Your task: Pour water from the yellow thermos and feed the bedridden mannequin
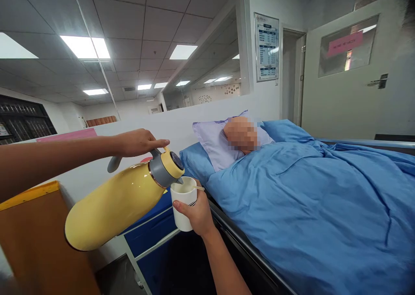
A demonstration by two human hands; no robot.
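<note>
My left hand (138,142) grips the grey handle of a yellow thermos jug (116,204), thumb stretched over its lid. The jug is tilted, its grey spout resting over the rim of a white cup (183,200). My right hand (197,215) is wrapped around that cup from below and holds it up beside the bed. A thin stick or straw pokes out at the cup's rim.
A person lies in the bed under a blue blanket (311,204), head on a lilac pillow (212,141). A blue bedside cabinet (152,239) stands under the cup. An orange-brown board (39,239) is at the lower left. A grey door (353,70) is at the right.
</note>
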